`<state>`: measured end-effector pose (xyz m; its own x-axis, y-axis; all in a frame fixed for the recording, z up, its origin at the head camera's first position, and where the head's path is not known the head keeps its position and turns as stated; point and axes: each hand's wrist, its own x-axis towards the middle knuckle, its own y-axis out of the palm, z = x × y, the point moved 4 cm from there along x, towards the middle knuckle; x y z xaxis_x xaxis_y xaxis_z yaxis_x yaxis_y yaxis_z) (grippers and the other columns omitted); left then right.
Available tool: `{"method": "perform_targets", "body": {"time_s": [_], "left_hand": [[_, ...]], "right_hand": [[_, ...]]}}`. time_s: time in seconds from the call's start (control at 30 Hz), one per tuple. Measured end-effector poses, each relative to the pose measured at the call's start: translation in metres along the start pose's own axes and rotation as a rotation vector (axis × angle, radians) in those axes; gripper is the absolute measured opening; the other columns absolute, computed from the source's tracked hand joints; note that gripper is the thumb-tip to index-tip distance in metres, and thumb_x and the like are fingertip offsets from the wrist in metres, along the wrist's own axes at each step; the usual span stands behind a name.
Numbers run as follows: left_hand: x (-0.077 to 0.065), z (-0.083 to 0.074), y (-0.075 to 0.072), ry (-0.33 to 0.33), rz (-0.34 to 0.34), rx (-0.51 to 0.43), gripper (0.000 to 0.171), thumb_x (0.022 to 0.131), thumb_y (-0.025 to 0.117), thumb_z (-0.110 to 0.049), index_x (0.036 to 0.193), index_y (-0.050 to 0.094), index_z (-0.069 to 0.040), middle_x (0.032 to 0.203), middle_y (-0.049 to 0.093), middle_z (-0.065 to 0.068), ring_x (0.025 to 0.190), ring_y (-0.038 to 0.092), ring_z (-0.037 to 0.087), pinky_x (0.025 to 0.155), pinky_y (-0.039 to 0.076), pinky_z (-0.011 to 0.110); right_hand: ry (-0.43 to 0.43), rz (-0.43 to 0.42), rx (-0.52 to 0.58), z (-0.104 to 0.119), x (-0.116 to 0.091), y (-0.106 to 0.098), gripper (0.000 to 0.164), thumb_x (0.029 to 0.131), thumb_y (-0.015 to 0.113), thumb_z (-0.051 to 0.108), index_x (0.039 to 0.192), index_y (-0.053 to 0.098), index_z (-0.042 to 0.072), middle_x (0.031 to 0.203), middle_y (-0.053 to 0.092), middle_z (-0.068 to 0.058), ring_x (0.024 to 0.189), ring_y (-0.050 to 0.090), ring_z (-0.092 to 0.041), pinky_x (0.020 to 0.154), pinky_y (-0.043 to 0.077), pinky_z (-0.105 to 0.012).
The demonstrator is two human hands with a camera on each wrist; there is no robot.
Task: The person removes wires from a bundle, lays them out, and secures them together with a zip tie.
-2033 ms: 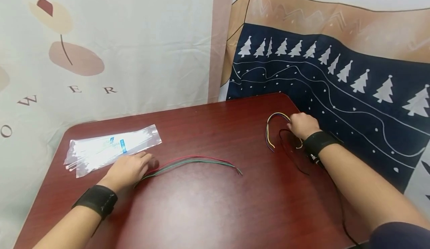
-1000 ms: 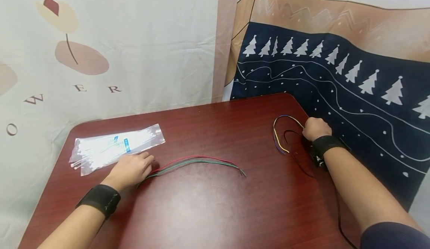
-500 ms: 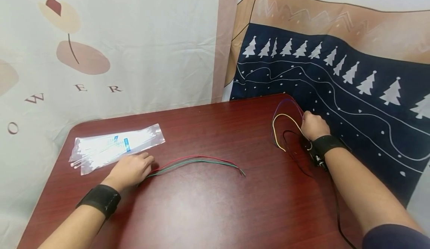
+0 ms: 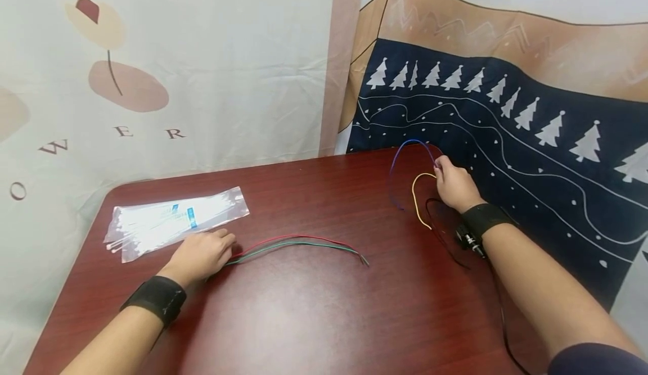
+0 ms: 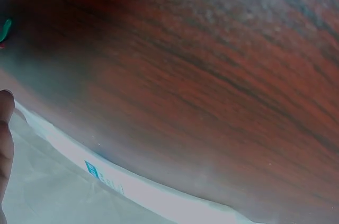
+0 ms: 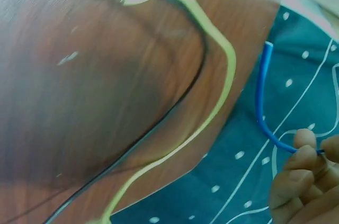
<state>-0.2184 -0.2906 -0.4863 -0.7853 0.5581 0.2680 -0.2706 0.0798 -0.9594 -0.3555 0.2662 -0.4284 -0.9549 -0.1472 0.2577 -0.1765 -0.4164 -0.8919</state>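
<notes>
My right hand (image 4: 455, 185) is over the back right corner of the table, pinching a blue wire (image 4: 405, 143) between thumb and fingertips. The wire arches up to the left of the hand; its cut end (image 6: 268, 46) shows in the right wrist view. Below lies a curved yellow wire (image 4: 414, 196), with a looped black wire (image 6: 185, 94) beside it. At the left, my left hand (image 4: 202, 256) rests with loosely bent fingers at the near ends of a red wire (image 4: 298, 235) and a green wire (image 4: 293, 244). Those ends are hidden under it in the head view.
Clear plastic bags of white cable ties (image 4: 172, 220) lie behind my left hand. Printed cloth hangs along the back and right edges of the red-brown table (image 4: 283, 319). A black cable (image 4: 501, 307) runs from the right wrist's camera (image 4: 466, 237) toward the front edge.
The blue wire has come apart from the yellow one and risen with my right hand, which has moved up and left. The yellow wire stays on the table. My left hand has hardly moved.
</notes>
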Motion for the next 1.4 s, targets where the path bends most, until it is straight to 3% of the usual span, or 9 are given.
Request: {"method": "perform_targets", "body": {"time_s": [0.3,0.5,0.6,0.73,0.83,0.97,1.13,1.3,1.4], "left_hand": [[0.013,-0.004,-0.005,-0.012,0.019,-0.019,0.006,0.094,0.077,-0.009,0.097,0.072,-0.009,0.090,0.072,0.005,0.065,0.067,0.023,0.062,0.060,0.043],[0.034,-0.017,-0.007,-0.041,-0.018,-0.052,0.007,0.098,0.076,-0.015,0.100,0.074,-0.008,0.097,0.079,0.010,0.073,0.075,0.027,0.067,0.063,0.046],[0.047,-0.027,-0.008,-0.051,-0.021,-0.091,0.016,0.101,0.076,-0.020,0.110,0.076,-0.008,0.102,0.081,0.009,0.080,0.078,0.026,0.069,0.063,0.044],[0.063,-0.043,-0.011,-0.068,-0.032,-0.161,0.035,0.103,0.077,-0.030,0.131,0.075,-0.008,0.104,0.083,0.008,0.082,0.078,0.021,0.064,0.061,0.038],[0.072,-0.053,-0.012,-0.077,-0.052,-0.187,0.040,0.104,0.077,-0.033,0.135,0.073,-0.008,0.098,0.082,0.006,0.075,0.074,0.017,0.057,0.054,0.032],[0.080,-0.061,-0.011,-0.107,-0.064,-0.225,0.037,0.104,0.077,-0.034,0.130,0.075,-0.008,0.093,0.080,0.002,0.068,0.069,0.012,0.055,0.051,0.028],[0.083,-0.065,-0.010,-0.165,-0.077,-0.365,0.029,0.108,0.072,-0.029,0.129,0.079,-0.011,0.096,0.081,-0.001,0.069,0.065,0.010,0.064,0.055,0.032],[0.073,-0.064,-0.010,-0.180,-0.123,-0.412,0.022,0.112,0.064,-0.021,0.125,0.080,-0.013,0.108,0.083,0.001,0.085,0.076,0.016,0.078,0.063,0.041],[0.064,-0.058,-0.010,-0.191,-0.134,-0.387,0.019,0.111,0.064,-0.018,0.120,0.079,-0.012,0.103,0.079,0.001,0.081,0.072,0.015,0.075,0.061,0.040]], "right_hand": [[-0.119,-0.126,0.162,0.060,0.001,0.007,0.015,0.117,0.049,0.009,0.124,0.058,0.000,0.084,0.068,-0.017,0.068,0.059,-0.025,0.068,0.046,-0.038],[-0.187,-0.084,0.305,0.118,-0.001,0.016,0.010,0.116,0.051,0.008,0.120,0.058,0.001,0.084,0.066,-0.014,0.068,0.052,-0.018,0.066,0.041,-0.030],[-0.245,-0.061,0.359,0.147,-0.005,0.020,0.010,0.116,0.051,0.008,0.119,0.057,0.001,0.084,0.066,-0.013,0.069,0.052,-0.018,0.068,0.042,-0.030],[-0.311,-0.034,0.423,0.179,-0.011,0.026,0.010,0.116,0.051,0.008,0.120,0.058,0.002,0.084,0.065,-0.011,0.070,0.053,-0.017,0.069,0.043,-0.029],[-0.344,-0.015,0.475,0.197,-0.015,0.030,0.008,0.116,0.052,0.008,0.119,0.058,0.003,0.084,0.065,-0.010,0.069,0.052,-0.016,0.068,0.042,-0.028],[-0.367,0.013,0.524,0.215,-0.019,0.037,0.006,0.116,0.053,0.007,0.119,0.057,0.004,0.083,0.064,-0.010,0.069,0.051,-0.014,0.066,0.042,-0.027],[-0.378,0.060,0.542,0.227,-0.022,0.048,0.007,0.116,0.051,0.008,0.119,0.056,0.005,0.084,0.066,-0.013,0.068,0.050,-0.014,0.065,0.041,-0.028],[-0.376,0.100,0.520,0.229,-0.025,0.053,0.007,0.117,0.050,0.009,0.120,0.055,0.006,0.087,0.067,-0.014,0.066,0.048,-0.015,0.064,0.041,-0.029],[-0.385,0.095,0.454,0.226,-0.026,0.055,0.007,0.117,0.052,0.010,0.120,0.057,0.006,0.086,0.066,-0.012,0.066,0.049,-0.013,0.065,0.042,-0.028]]}}
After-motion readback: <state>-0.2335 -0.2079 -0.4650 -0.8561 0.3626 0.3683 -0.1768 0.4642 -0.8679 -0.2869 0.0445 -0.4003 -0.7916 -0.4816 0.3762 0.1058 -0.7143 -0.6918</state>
